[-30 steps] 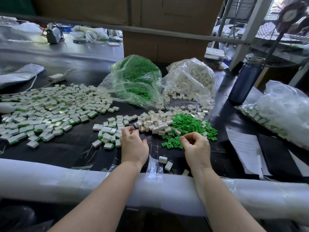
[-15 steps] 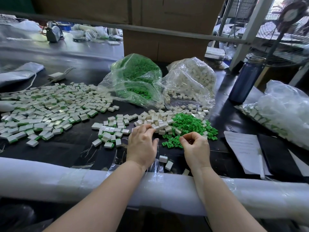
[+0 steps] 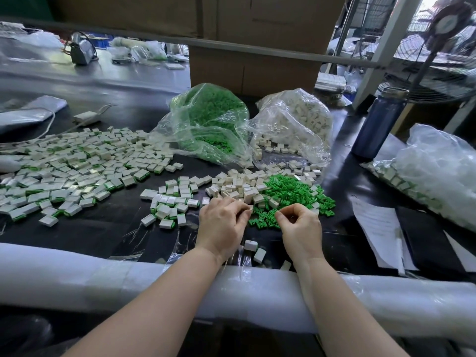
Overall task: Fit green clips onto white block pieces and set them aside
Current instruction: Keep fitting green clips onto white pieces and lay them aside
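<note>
The left hand [image 3: 222, 228] pinches a small white plastic block piece [image 3: 249, 207] at its fingertips; the right hand [image 3: 300, 228] is curled, its contents hidden. Just beyond both lies the loose pile of green plastic clips [image 3: 291, 194] on the black surface [image 3: 103, 228], finished blocks [image 3: 72, 171] far left.

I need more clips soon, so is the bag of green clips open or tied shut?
Open. The bag of green clips lies on its side, its mouth slack toward the loose green clips.

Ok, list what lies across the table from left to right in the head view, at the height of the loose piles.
Big spread of finished blocks → small finished cluster → bare white blocks → green clips → paper sheets
</note>
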Tool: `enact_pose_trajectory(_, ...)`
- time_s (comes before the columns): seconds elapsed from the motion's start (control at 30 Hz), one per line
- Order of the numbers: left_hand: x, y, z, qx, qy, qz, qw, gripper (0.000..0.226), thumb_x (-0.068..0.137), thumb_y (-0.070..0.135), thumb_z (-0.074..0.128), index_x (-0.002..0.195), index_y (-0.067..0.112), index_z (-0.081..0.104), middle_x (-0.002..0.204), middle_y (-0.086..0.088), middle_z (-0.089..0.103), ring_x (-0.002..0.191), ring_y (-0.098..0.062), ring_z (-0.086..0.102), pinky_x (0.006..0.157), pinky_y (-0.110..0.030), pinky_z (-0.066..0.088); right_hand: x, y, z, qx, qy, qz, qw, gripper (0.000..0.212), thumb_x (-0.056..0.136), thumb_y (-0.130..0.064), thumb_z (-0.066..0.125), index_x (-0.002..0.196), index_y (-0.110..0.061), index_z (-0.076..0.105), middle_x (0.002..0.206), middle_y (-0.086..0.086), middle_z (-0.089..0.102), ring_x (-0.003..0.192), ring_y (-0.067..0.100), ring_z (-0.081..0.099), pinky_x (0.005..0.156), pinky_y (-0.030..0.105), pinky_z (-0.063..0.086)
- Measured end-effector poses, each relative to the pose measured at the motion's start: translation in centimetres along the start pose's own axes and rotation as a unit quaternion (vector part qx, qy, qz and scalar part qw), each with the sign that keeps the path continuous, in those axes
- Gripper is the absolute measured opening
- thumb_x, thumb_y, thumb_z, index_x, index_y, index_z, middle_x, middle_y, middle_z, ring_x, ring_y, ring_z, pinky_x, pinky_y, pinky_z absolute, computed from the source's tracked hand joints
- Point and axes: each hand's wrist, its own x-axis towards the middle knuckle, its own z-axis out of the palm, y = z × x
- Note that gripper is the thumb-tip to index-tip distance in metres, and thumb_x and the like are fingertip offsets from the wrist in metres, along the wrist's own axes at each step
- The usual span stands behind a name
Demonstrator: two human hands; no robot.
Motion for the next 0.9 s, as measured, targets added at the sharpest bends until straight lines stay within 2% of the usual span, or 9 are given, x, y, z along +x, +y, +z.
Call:
enact_pose_trajectory(0.13, 0.1, -0.2, 0.4, 0.054, -0.061, 0.003, 0.997, 0.038, 0.096, 0.037, 0.040, 0.134, 0.033, 0.046, 0.137, 0.017, 0.042, 0.124, -0.009, 0.025, 0.097, -0.027, 0.011, -0.1, -0.1, 0.0, -0.004, -0.006, -0.001, 1.000, 0.009, 0.082, -0.013, 0.068, 0.075, -0.016, 0.064, 0.075, 0.000, 0.062, 0.069, 0.011, 0.054, 0.065, 0.021, 0.037)
enact_pose_trajectory(0.2, 0.2, -0.2, 0.5, 0.070, -0.079, 0.002, 0.994, 0.039, 0.096, 0.040, 0.039, 0.134, 0.036, 0.045, 0.140, 0.021, 0.038, 0.125, -0.008, 0.023, 0.097, -0.027, 0.009, -0.2, -0.2, 0.0, -0.014, -0.018, -0.013, 1.000, 0.008, 0.081, -0.009, 0.068, 0.076, -0.015, 0.066, 0.081, 0.002, 0.063, 0.071, 0.012, 0.055, 0.068, 0.023, 0.040)
enact_pose_trajectory(0.33, 0.1, -0.2, 0.4, 0.079, -0.053, 0.001, 0.995, 0.029, 0.095, 0.039, 0.043, 0.120, 0.035, 0.059, 0.126, 0.019, 0.050, 0.116, -0.010, 0.031, 0.088, -0.026, 0.010, -0.4, -0.5, 0.2, -0.047, -0.040, -0.037, 0.997, 0.008, 0.081, -0.006, 0.066, 0.083, -0.013, 0.069, 0.092, 0.002, 0.061, 0.082, 0.019, 0.057, 0.079, 0.032, 0.047)
enact_pose_trajectory(0.47, 0.1, -0.4, 0.2, 0.052, -0.004, -0.043, 0.998, 0.025, 0.093, 0.030, 0.050, 0.113, 0.024, 0.064, 0.113, 0.007, 0.053, 0.110, -0.015, 0.036, 0.086, -0.027, 0.017, -0.5, -0.6, 0.3, -0.069, -0.047, -0.042, 0.996, 0.011, 0.082, -0.006, 0.065, 0.085, -0.015, 0.069, 0.093, 0.000, 0.058, 0.087, 0.020, 0.055, 0.081, 0.033, 0.046)
enact_pose_trajectory(0.53, 0.1, -0.6, 0.1, 0.047, 0.008, -0.065, 0.997, 0.027, 0.093, 0.025, 0.050, 0.117, 0.021, 0.062, 0.114, 0.003, 0.050, 0.110, -0.017, 0.036, 0.090, -0.028, 0.022, -0.4, -0.6, 0.3, -0.073, -0.049, -0.043, 0.995, 0.011, 0.083, -0.006, 0.064, 0.085, -0.015, 0.069, 0.091, -0.002, 0.056, 0.089, 0.020, 0.055, 0.081, 0.031, 0.045)
enact_pose_trajectory(0.67, 0.2, -0.7, 0.1, 0.057, -0.023, -0.091, 0.994, 0.031, 0.095, 0.026, 0.046, 0.123, 0.018, 0.059, 0.121, 0.000, 0.046, 0.114, -0.020, 0.035, 0.099, -0.033, 0.029, -0.4, -0.5, 0.5, -0.091, -0.062, -0.059, 0.992, 0.012, 0.085, -0.008, 0.064, 0.089, -0.017, 0.071, 0.091, -0.007, 0.052, 0.094, 0.018, 0.053, 0.081, 0.025, 0.042)
enact_pose_trajectory(0.8, 0.2, -0.7, 0.1, 0.058, -0.026, -0.106, 0.992, 0.028, 0.094, 0.032, 0.050, 0.116, 0.019, 0.060, 0.121, 0.000, 0.047, 0.115, -0.020, 0.036, 0.100, -0.033, 0.031, -0.5, -0.5, 0.7, -0.126, -0.093, -0.110, 0.982, 0.018, 0.087, -0.014, 0.063, 0.100, -0.022, 0.073, 0.097, -0.008, 0.047, 0.102, 0.012, 0.044, 0.091, 0.017, 0.031)
enact_pose_trajectory(0.9, 0.1, -0.5, -0.2, 0.057, -0.021, -0.101, 0.993, 0.021, 0.091, 0.034, 0.054, 0.106, 0.021, 0.060, 0.115, 0.002, 0.052, 0.110, -0.018, 0.040, 0.094, -0.031, 0.032, -0.7, -0.7, 1.0, -0.193, -0.115, -0.152, 0.963, 0.025, 0.090, -0.023, 0.059, 0.112, -0.030, 0.068, 0.106, -0.008, 0.048, 0.105, 0.012, 0.041, 0.096, 0.024, 0.030)
